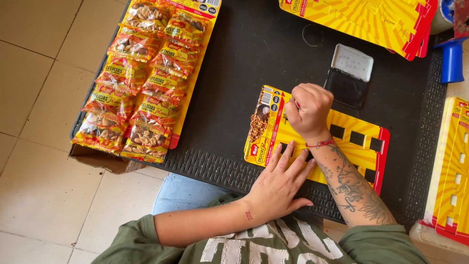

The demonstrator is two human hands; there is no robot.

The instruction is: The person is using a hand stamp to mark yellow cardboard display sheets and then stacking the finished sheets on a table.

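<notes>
A yellow and red display card [359, 128] with square cut-out holes lies flat on the black rubber mat [254, 73]. My left hand [281, 183] rests palm down with fingers spread on the card's near edge. My right hand [309, 110] is closed in a fist around a small stamp and presses it on the card's left part. Only a small bit of the stamp shows. An open black ink pad [349, 76] sits just beyond my right hand.
At the left lies a card filled with several snack packets [141, 78] in two columns, on a cardboard sheet. A stack of blank yellow cards [371, 19] lies at the top right, more cards [452, 171] at the right edge, and a blue object [452, 58] nearby.
</notes>
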